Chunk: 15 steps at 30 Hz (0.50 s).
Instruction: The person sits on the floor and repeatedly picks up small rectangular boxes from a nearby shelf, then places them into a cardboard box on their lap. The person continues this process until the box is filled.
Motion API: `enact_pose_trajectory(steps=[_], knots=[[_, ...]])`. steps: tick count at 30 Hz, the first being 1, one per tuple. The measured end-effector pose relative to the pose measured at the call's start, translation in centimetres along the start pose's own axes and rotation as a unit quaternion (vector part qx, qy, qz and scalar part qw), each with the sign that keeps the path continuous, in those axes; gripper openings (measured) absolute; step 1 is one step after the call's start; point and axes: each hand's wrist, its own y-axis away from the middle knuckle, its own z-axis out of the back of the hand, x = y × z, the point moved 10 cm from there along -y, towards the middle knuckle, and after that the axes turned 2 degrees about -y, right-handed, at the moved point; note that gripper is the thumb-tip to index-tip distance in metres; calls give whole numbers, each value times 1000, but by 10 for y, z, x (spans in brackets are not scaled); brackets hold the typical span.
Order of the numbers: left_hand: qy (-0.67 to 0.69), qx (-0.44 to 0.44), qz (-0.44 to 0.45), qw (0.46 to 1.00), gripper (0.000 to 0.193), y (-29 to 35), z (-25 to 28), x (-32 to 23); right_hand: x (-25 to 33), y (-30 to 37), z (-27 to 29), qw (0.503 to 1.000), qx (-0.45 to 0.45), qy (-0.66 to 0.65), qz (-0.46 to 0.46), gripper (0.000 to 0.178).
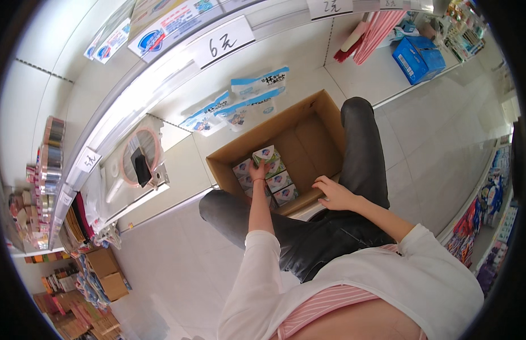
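A brown cardboard carton (300,133) stands open in front of me, between my knees. Several small white boxes with green and blue print (280,182) are packed in its left part. My left hand (258,170) reaches down into the carton, its fingers closed on a small white and green box (267,154) at the far end of the group. The fingertips are partly hidden. By the carton's near edge is my right hand (335,194), holding nothing, with thumb and fingers loosely apart; whether it touches the rim I cannot tell.
Blue and white pouches (249,102) lie on the low shelf behind the carton. A shelf edge with a price card (224,42) overhangs them. At the far right sits a blue box (418,59). A black object (141,167) and a pink ring-shaped item lie left.
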Motion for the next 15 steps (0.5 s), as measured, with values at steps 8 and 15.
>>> enact_pose_trajectory(steps=[8, 15], knots=[[64, -22, 87, 994, 57, 26, -17, -4, -17, 4, 5, 999, -3, 6, -39, 38], [7, -20, 23, 1000, 49, -2, 13, 14, -11, -3, -6, 998, -8, 66, 2, 34]])
